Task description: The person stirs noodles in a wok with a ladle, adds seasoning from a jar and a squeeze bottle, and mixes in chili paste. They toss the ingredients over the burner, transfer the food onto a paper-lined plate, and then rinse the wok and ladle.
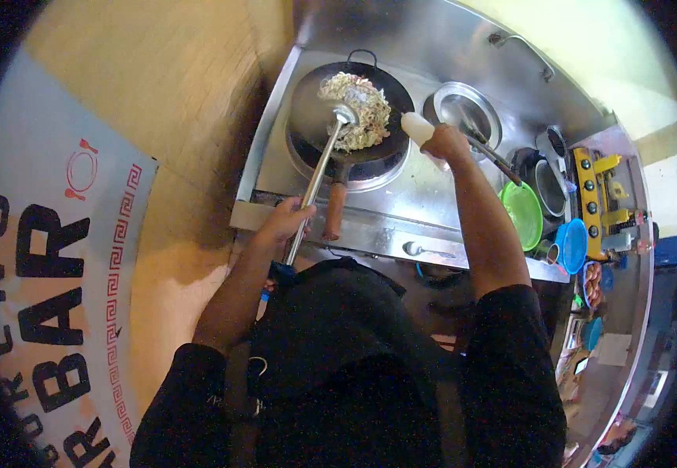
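Note:
A dark wok (307,144) holds a heap of pale noodle-like food (366,109) with a whitish patch on top. My left hand (285,221) is closed around the long metal handle of a ladle (323,168), whose bowl lies over the food. Wrapped in the fingers of my right hand (446,143) is a whitish bottle (416,127), tilted with its end toward the wok's right rim. The wok's wooden handle (336,210) points toward me, and neither hand touches it.
Right of the wok sits a round metal pot (488,105). Beyond my right forearm are a green bowl (522,214), a blue bowl (572,246) and a yellow rack (588,195). A spoon (428,250) lies on the front ledge. A lettered banner (57,257) hangs at left.

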A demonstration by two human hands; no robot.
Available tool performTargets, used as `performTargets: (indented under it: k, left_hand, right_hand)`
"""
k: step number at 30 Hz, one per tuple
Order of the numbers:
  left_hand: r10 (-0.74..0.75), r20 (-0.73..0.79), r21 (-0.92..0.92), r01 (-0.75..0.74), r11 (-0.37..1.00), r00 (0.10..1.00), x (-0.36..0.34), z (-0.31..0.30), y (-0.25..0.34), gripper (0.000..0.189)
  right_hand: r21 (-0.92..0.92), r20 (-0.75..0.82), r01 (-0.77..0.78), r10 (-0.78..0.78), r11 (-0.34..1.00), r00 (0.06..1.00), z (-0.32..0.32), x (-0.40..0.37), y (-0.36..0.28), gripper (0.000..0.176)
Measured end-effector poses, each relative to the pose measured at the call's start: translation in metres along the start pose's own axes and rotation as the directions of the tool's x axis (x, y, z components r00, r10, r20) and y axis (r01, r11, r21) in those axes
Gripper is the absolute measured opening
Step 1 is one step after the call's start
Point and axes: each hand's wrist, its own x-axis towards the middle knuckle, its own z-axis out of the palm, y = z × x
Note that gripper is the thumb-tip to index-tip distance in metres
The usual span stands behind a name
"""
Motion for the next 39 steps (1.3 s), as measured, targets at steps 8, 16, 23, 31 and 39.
performTargets:
  k: [8, 16, 23, 31, 39]
  left_hand:
    - [0.24, -0.146, 0.284, -0.192, 0.939, 0.96, -0.003, 0.008, 0.008, 0.02]
    - [0.264, -0.204, 0.29, -0.2, 0.936, 0.943, -0.031, 0.015, 0.044, 0.023]
    - [0.204, -0.299, 0.154, -0.163, 0.974, 0.932, -0.02, 0.055, 0.045, 0.023]
    - [0.323, -0.303, 0.155, -0.288, 0.945, 0.897, 0.019, 0.104, 0.051, 0.019]
    - [0.625, -0.44, 0.432, -0.459, 0.777, 0.644, 0.11, 0.128, 0.02, 0.027]
  right_hand:
    - [0.473, -0.179, 0.115, -0.032, 0.873, 0.983, 0.091, -0.012, 0.052, 0.069]
    - [0.832, -0.274, 0.037, 0.352, 0.553, 0.895, 0.199, -0.098, 0.156, 0.078]
    - [0.971, -0.227, 0.176, 0.392, 0.162, 0.891, 0.265, -0.08, 0.218, 0.075]
    - [0.984, 0.172, -0.164, -0.146, 0.066, 0.974, 0.09, -0.175, 0.027, 0.076]
    - [0.977, 0.194, -0.125, -0.478, 0.172, 0.857, 0.059, -0.128, -0.071, 0.093]
